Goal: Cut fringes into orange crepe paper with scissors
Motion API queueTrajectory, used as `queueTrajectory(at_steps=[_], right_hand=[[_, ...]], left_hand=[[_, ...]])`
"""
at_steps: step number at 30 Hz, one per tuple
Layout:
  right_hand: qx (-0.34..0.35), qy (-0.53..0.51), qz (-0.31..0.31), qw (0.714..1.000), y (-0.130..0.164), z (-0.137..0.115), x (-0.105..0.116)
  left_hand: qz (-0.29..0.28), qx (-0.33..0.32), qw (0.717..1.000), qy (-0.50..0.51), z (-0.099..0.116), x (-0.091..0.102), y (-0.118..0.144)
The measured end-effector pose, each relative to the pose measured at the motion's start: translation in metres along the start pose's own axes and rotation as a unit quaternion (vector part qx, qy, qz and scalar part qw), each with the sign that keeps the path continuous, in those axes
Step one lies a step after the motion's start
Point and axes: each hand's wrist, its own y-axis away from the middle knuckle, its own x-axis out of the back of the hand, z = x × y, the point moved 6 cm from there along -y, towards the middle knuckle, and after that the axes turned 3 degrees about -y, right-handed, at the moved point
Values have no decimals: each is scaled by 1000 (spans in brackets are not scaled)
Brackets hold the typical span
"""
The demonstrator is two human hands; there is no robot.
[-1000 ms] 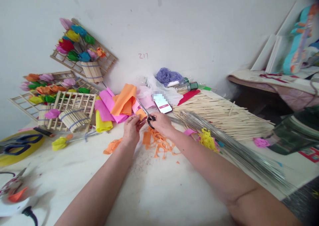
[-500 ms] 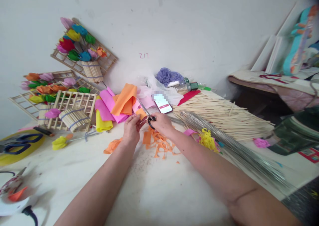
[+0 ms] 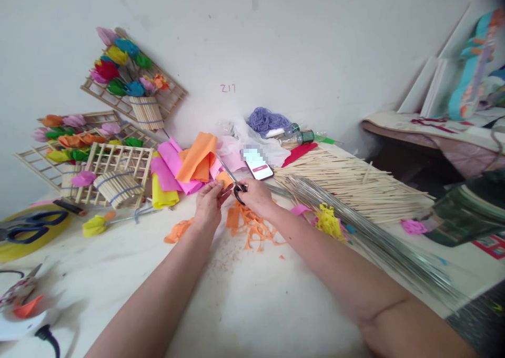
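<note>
- Two hands met at the middle of the surface (image 3: 252, 295), close together.
- Left hand (image 3: 207, 206) pinched a small orange paper piece (image 3: 224, 180) between its fingertips.
- Right hand (image 3: 255, 196) gripped black-handled scissors (image 3: 233, 182), blades pointing up-left and touching the paper piece.
- Orange scraps (image 3: 252, 226) lay just beneath both hands.
- Pink and orange sheets (image 3: 185, 166) lay behind, a phone (image 3: 257, 164) near the scissors' tips.
- Wooden sticks (image 3: 351, 182) and wires (image 3: 379, 242) lay to the right.
</note>
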Motion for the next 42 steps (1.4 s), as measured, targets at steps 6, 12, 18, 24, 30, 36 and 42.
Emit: queueTrajectory(at_steps=[6, 12, 18, 24, 30, 36, 42], right_hand=[[4, -5, -3, 1000, 0, -1, 0], [8, -15, -6, 1000, 2, -2, 2], [19, -15, 0, 1000, 3, -3, 3], [31, -13, -3, 999, 4, -3, 2], [27, -20, 1, 999, 4, -2, 1], [29, -6, -10, 1000, 0, -3, 0], [16, 8, -2, 1000, -2, -2, 3]], left_hand=[[-9, 13, 1000, 7, 1, -2, 2], [-18, 15, 1000, 1, 1, -3, 2], [-16, 17, 1000, -6, 1, -4, 2], [-17, 14, 1000, -9, 1, -3, 1], [-15, 17, 1000, -5, 2, -3, 2], [-20, 7, 1000, -17, 0, -1, -1], [-13, 0, 1000, -17, 0, 2, -3]])
